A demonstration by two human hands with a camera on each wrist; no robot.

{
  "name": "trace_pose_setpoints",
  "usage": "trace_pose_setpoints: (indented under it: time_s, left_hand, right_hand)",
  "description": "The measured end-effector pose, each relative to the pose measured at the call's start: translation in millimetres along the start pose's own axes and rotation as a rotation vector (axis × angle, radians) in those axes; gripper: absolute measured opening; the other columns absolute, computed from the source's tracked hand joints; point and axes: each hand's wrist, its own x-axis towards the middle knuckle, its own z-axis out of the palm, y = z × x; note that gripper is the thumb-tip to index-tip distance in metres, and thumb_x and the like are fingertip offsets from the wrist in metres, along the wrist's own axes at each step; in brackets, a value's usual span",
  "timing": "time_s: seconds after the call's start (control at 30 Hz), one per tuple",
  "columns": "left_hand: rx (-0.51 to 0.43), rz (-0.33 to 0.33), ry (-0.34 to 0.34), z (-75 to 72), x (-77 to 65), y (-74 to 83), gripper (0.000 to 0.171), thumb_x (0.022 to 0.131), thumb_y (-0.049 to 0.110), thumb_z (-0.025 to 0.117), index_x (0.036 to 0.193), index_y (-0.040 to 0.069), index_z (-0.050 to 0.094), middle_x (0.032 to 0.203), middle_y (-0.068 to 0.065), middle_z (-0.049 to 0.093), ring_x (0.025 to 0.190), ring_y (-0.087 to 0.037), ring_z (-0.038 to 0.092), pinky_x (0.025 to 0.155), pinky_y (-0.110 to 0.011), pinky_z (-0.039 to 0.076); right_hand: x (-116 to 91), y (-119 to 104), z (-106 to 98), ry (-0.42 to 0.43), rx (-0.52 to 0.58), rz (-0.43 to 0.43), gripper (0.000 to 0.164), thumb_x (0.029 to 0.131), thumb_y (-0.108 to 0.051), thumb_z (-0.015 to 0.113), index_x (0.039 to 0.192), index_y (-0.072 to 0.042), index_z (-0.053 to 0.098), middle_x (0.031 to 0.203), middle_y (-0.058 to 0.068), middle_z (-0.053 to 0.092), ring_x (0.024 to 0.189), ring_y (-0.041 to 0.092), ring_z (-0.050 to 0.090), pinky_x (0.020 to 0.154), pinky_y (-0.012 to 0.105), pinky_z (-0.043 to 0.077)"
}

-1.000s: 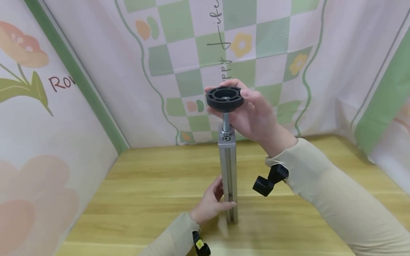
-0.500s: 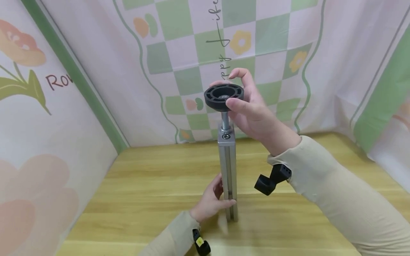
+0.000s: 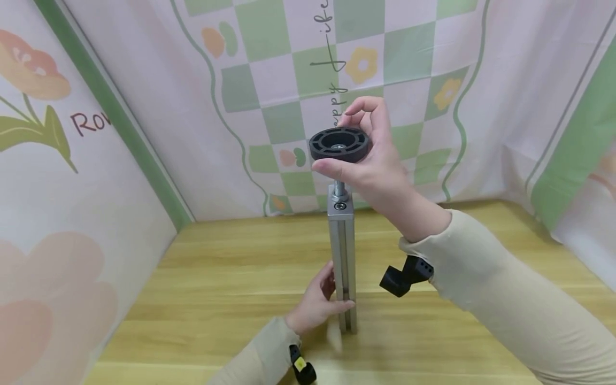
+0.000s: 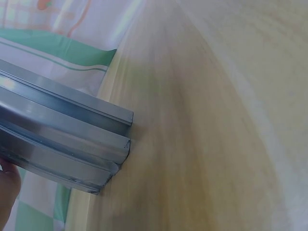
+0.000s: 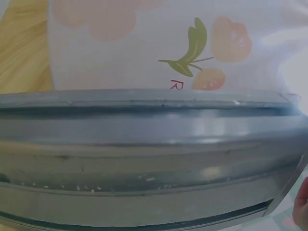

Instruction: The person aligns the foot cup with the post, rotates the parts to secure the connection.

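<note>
An aluminium extrusion profile stands upright on the wooden table. A bolt and nut join its top end plate to a black round levelling foot, ribbed face up. My left hand grips the profile low down, thumb across the near face. My right hand is around the foot, thumb along its near edge and fingers bent behind it. In the left wrist view the slotted profile meets the table, and part of my left hand shows at the edge. The profile fills the lower right wrist view.
The wood-grain table runs back to a green-and-white checked curtain. A white flowered cloth closes off the left side, another curtain the right. Each wrist carries a black camera mount.
My right thumb has moved from the foot's right rim to its near side, and the fingers have shifted up and behind it. The left hand and profile stay in place.
</note>
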Motion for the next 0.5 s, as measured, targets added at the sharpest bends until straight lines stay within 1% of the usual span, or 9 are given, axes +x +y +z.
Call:
trace_pose_setpoints:
  time_s: [0.07, 0.13, 0.2, 0.27, 0.33, 0.37, 0.43, 0.5]
  left_hand:
    - [0.002, -0.004, 0.0, 0.2, -0.3, -0.3, 0.079, 0.081, 0.0, 0.069, 0.148, 0.012, 0.028, 0.128, -0.015, 0.046, 0.109, -0.011, 0.049, 0.099, -0.025, 0.041]
    - [0.003, -0.011, -0.002, 0.5, -0.8, -0.7, 0.079, 0.081, 0.002, 0.069, 0.148, 0.013, 0.028, 0.128, -0.015, 0.046, 0.109, -0.01, 0.049, 0.099, -0.026, 0.041]
    - [0.005, -0.014, -0.003, 0.7, -1.1, -1.3, 0.08, 0.081, 0.003, 0.07, 0.148, 0.014, 0.028, 0.127, -0.014, 0.046, 0.109, -0.01, 0.05, 0.099, -0.026, 0.042]
    - [0.003, -0.012, -0.003, 0.7, -1.0, -2.0, 0.08, 0.081, 0.006, 0.071, 0.148, 0.014, 0.028, 0.126, -0.014, 0.047, 0.108, -0.01, 0.05, 0.098, -0.027, 0.042]
    - [0.0, -0.008, -0.003, 0.2, -0.8, -1.9, 0.08, 0.081, 0.008, 0.071, 0.148, 0.013, 0.028, 0.126, -0.015, 0.047, 0.108, -0.011, 0.05, 0.098, -0.027, 0.042]
    - [0.001, -0.008, 0.0, -0.1, -0.6, -1.9, 0.08, 0.081, 0.007, 0.071, 0.148, 0.013, 0.028, 0.126, -0.015, 0.047, 0.108, -0.011, 0.05, 0.098, -0.027, 0.042]
    - [0.002, -0.003, 0.001, -0.7, -0.1, -1.7, 0.08, 0.081, 0.007, 0.071, 0.148, 0.011, 0.028, 0.127, -0.016, 0.047, 0.108, -0.012, 0.05, 0.098, -0.027, 0.042]
    - [0.007, -0.001, 0.003, -1.4, 0.4, -1.2, 0.08, 0.081, 0.005, 0.071, 0.148, 0.01, 0.027, 0.128, -0.019, 0.046, 0.109, -0.013, 0.05, 0.099, -0.027, 0.042]
  right_hand:
    - [0, 5, -2, -0.016, 0.101, -0.05, 0.064, 0.068, -0.003, 0.083, 0.108, -0.019, 0.035, 0.103, 0.003, 0.041, 0.093, 0.02, 0.052, 0.074, 0.021, 0.051]
    - [0, 12, -7, -0.045, 0.264, -0.112, 0.062, 0.069, -0.014, 0.084, 0.108, -0.016, 0.036, 0.103, 0.004, 0.044, 0.091, 0.019, 0.052, 0.076, 0.022, 0.051]
    - [-1, 18, -11, -0.073, 0.419, -0.158, 0.059, 0.074, -0.023, 0.082, 0.109, -0.013, 0.036, 0.102, 0.006, 0.048, 0.09, 0.017, 0.053, 0.08, 0.024, 0.05]
    - [-1, 20, -16, -0.072, 0.512, -0.171, 0.046, 0.082, -0.021, 0.072, 0.109, -0.011, 0.036, 0.099, 0.007, 0.051, 0.087, 0.016, 0.054, 0.083, 0.025, 0.049]
    - [0, 20, -18, -0.057, 0.546, -0.142, 0.037, 0.087, -0.02, 0.063, 0.11, -0.012, 0.036, 0.098, 0.007, 0.053, 0.086, 0.016, 0.055, 0.084, 0.026, 0.048]
    - [0, 19, -19, -0.052, 0.533, -0.113, 0.034, 0.088, -0.021, 0.06, 0.11, -0.013, 0.037, 0.098, 0.007, 0.054, 0.086, 0.016, 0.055, 0.085, 0.026, 0.047]
    - [2, 18, -20, -0.056, 0.525, -0.038, 0.029, 0.089, -0.023, 0.057, 0.111, -0.015, 0.039, 0.101, 0.007, 0.054, 0.089, 0.018, 0.055, 0.086, 0.027, 0.046]
    - [4, 18, -22, -0.091, 0.551, 0.045, 0.026, 0.091, -0.024, 0.054, 0.112, -0.016, 0.042, 0.104, 0.008, 0.055, 0.095, 0.02, 0.055, 0.089, 0.028, 0.044]
